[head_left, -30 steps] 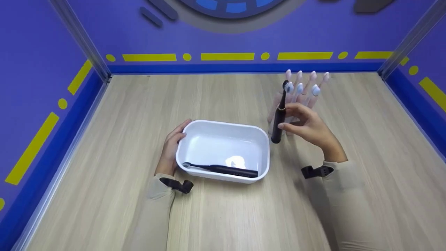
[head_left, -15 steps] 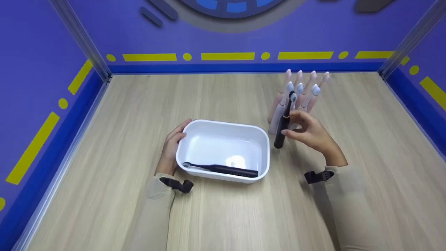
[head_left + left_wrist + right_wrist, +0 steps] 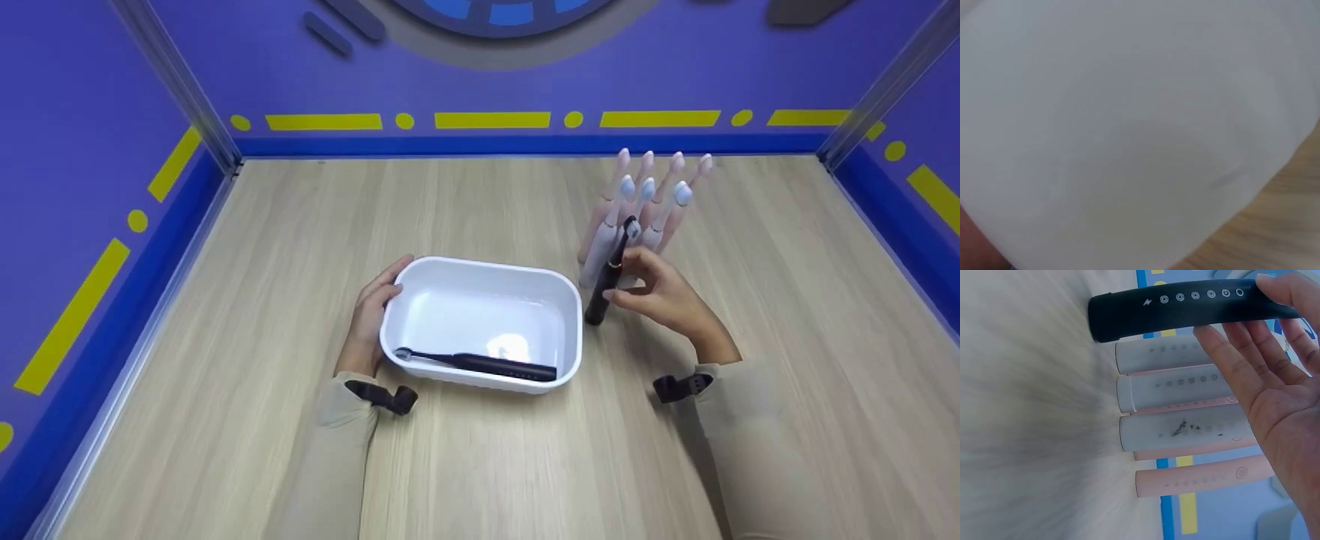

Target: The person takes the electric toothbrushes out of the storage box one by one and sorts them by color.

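My right hand (image 3: pixel 664 296) pinches a black electric toothbrush (image 3: pixel 606 283) near upright, head up, just right of the basin. In the right wrist view the toothbrush's (image 3: pixel 1185 309) row of icons shows on its handle; whether its base touches the table I cannot tell. My left hand (image 3: pixel 369 319) rests along the left side of a white basin (image 3: pixel 480 264), thumb at the rim and fingers lying along the outer wall. Another black electric toothbrush (image 3: pixel 502 366) lies in the basin along its near wall. The basin's wall (image 3: pixel 1129 124) fills most of the left wrist view.
Beside the held toothbrush stand white electric toothbrushes (image 3: pixel 600 255), with several pink electric toothbrushes (image 3: pixel 1202 479) behind them. All are upright. The wooden table (image 3: pixel 300 225) ends at a blue back wall (image 3: pixel 510 90) and side walls.
My right hand has lowered the black toothbrush towards the table, bringing it nearer in front of the standing toothbrushes. My left hand and the basin have stayed in place.
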Motion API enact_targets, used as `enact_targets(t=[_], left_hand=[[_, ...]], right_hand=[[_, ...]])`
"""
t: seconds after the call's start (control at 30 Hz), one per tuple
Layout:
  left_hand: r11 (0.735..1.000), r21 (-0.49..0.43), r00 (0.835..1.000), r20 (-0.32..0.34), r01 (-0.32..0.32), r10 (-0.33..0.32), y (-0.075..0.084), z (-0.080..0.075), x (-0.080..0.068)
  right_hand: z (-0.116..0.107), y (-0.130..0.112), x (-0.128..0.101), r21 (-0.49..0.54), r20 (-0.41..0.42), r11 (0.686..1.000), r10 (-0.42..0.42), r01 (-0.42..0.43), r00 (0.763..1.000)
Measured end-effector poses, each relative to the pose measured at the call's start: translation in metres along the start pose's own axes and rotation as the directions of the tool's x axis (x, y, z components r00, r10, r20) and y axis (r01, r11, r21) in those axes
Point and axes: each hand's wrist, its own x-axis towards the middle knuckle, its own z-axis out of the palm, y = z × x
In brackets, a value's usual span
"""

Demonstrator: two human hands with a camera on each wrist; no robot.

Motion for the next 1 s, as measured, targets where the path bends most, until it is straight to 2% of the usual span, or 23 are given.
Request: enact_targets(t=[0.23, 0.47, 1.0], left_hand=[[1.000, -0.003, 1.000, 0.005, -0.004, 0.004, -0.0006, 0.0003, 0.0004], [1.000, -0.002, 1.000, 0.004, 0.007, -0.007, 0.0012, 0.0010, -0.0002], [1.000, -0.027, 1.000, 0.012, 0.005, -0.004, 0.0024, 0.0023, -0.0015]], right_hand=[[-0.0004, -0.0007, -0.0002, -0.007, -0.001, 1.000, -0.015, 0.015, 1.000], [-0.0028, -0.0015, 0.0000, 0.041, 0.020, 0.999, 0.026, -0.027, 0.999], [-0.0069, -0.0047, -0.0029, -0.057, 0.036, 0.993, 0.104, -0.102, 0.994]])
